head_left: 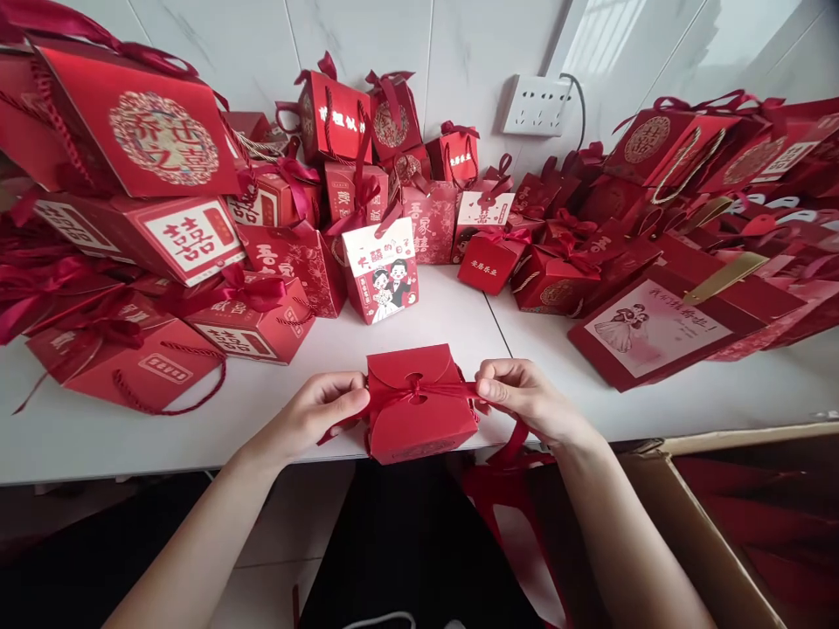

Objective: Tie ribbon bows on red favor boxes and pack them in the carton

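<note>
A small red gift box (426, 432) lies at the table's front edge between my two hands. Across its closed flaps runs a dark red ribbon (449, 390), crossed or knotted at the centre of the top. My left hand (328, 406) is closed at the box's left side, pinching one part of the ribbon. On the other side my right hand (521, 397) pinches the ribbon between thumb and fingers, drawn out taut from the middle. A loose length of ribbon hangs below my right hand.
Stacked red gift boxes (174, 240) fill the left. A white-fronted box with a cartoon couple (380, 271) stands mid-table. More red boxes, including one with a couple's picture (655, 328), crowd the right. A power strip (536, 105) is on the wall. An open cardboard carton (695, 524) sits lower right.
</note>
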{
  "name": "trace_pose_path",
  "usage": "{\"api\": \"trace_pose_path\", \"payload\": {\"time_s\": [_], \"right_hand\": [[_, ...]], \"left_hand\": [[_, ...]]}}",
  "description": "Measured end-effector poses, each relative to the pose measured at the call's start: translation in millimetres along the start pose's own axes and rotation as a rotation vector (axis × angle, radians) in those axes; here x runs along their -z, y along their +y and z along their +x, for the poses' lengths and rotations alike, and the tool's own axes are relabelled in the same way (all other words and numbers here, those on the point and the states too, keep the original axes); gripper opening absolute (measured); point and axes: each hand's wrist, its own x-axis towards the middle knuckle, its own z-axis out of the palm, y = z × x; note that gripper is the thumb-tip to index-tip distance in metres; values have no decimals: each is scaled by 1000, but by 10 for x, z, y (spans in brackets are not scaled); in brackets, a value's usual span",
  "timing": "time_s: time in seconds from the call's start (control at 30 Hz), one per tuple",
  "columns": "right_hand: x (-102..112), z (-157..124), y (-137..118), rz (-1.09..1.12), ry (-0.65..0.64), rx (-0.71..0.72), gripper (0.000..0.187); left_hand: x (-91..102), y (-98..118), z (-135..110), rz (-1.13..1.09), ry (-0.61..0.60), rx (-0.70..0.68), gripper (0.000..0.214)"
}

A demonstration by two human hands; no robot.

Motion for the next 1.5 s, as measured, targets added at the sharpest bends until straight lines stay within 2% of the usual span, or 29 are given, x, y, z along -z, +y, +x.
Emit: {"api": "trace_pose_path", "payload": {"time_s": [0.27, 0.53, 0.7, 0.83, 1.0, 1.13, 1.23, 1.33, 1.5], "right_hand": [[60, -21, 99, 34, 2, -50, 39], [105, -3, 165, 48, -21, -21, 36], [138, 22, 54, -13, -130, -13, 36], [134, -50, -127, -57, -80, 45, 32], [22, -109, -407, -99, -62, 188, 25], [-154, -53, -558, -115, -79, 234, 16], [-283, 4, -558, -121, -83, 254, 14], [-379, 40, -498, -147, -22, 269, 18], [-463, 45, -412, -267, 63, 348, 15]], "left_hand": [[-14, -9, 30, 28, -58, -102, 50], [-7, -24, 36, 12, -68, -142, 48], [23, 49, 18, 74, -90, -83, 46], [30, 260, -33, 182, -50, -42, 44], [-10, 600, -73, 316, -38, -45, 38], [-87, 750, -79, 427, 2, -44, 37], [-142, 773, -89, 488, 65, -31, 30], [-174, 779, -125, 528, 126, -88, 20], [-199, 837, -227, 684, 135, -165, 21]]}}
